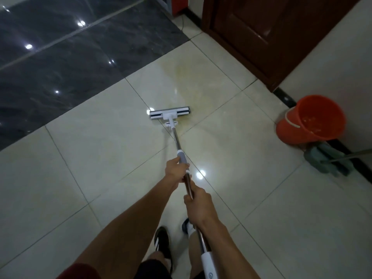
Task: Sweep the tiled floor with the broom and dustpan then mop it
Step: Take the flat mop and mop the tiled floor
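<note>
A flat mop with a white and grey head [169, 114] lies on the cream tiled floor [90, 158] ahead of me, near the border with the dark tiles. Its metal pole [177, 138] runs back toward me. My left hand [176, 168] grips the pole at its grey sleeve, farther down. Closer to my body, my right hand [198, 207] grips the pole above the white end piece [208, 264].
An orange bucket [311, 122] stands at the right by the wall, with a blue-grey mop head [327, 161] lying beside it. A dark wooden door [271, 31] is at the upper right. Dark glossy tiles [60, 63] fill the upper left. My feet [163, 241] stand below the hands.
</note>
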### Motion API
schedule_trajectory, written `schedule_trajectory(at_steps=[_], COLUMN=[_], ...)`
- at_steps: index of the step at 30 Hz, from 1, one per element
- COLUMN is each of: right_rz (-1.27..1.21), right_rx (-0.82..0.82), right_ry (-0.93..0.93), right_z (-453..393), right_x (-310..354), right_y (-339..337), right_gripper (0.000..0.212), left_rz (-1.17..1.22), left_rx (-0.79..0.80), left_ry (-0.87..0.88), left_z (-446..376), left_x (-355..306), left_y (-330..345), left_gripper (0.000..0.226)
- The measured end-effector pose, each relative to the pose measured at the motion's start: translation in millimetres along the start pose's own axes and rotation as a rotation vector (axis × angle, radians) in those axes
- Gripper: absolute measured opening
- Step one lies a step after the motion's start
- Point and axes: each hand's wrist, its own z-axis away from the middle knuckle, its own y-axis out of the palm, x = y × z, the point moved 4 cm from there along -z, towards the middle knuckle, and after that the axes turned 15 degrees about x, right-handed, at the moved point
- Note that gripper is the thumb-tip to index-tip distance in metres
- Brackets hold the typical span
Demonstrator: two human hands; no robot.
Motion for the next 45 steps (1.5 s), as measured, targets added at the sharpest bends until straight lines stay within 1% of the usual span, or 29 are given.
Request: schedule_trajectory(at_steps=[3, 7, 11, 16, 19, 23, 25, 28, 31, 35, 36, 42, 45], right_rz=[-0.027, -0.087, -0.084, -0.01, 0.015, 0.036, 0.026, -0.022, -0.072, -0.079, -0.087, -0.168, -0.201], right_rx=[-0.019, -0.044, -0.067, -0.073, -0.068, -0.06, -0.069, -0.088, -0.096, -0.091, -0.093, -0.107, -0.114], right_ry=[0.004, 0.025, 0.061, 0.037, 0.059, 0.048, 0.035, 0.056, 0.079, 0.112, 0.116, 0.123, 0.133], right_z=[38, 84, 119, 169, 190, 203, 199, 183, 165, 146, 139, 72, 40], right_x=[-11, -27, -55, -106, -140, -167, -169, -162, -148, -129, -122, -52, -16], right_y=[33, 73, 99, 118, 123, 129, 130, 129, 124, 116, 113, 81, 63], right_gripper=[0.046, 0.042, 0.039, 0.047, 0.046, 0.05, 0.049, 0.041, 0.036, 0.031, 0.03, 0.029, 0.027], left_rz=[-0.043, -0.08, -0.085, -0.054, -0.053, -0.048, -0.07, -0.097, -0.134, -0.129, -0.119, -0.101, -0.133], left_rx=[0.0, 0.038, 0.053, 0.017, -0.013, -0.021, -0.015, -0.009, -0.011, 0.007, 0.007, 0.03, 0.033], left_ry=[-0.001, -0.011, -0.016, -0.003, 0.011, 0.01, 0.019, 0.038, 0.047, 0.03, 0.028, 0.02, 0.005], left_z=[37, 78, 111, 147, 165, 176, 176, 167, 153, 130, 123, 59, 28], left_x=[30, 68, 109, 172, 207, 231, 231, 218, 202, 184, 178, 102, 59], left_y=[-5, -12, -3, 26, 46, 62, 61, 54, 42, 33, 31, 0, -14], left_gripper=[0.054, 0.049, 0.056, 0.058, 0.053, 0.053, 0.055, 0.053, 0.042, 0.028, 0.027, 0.04, 0.035])
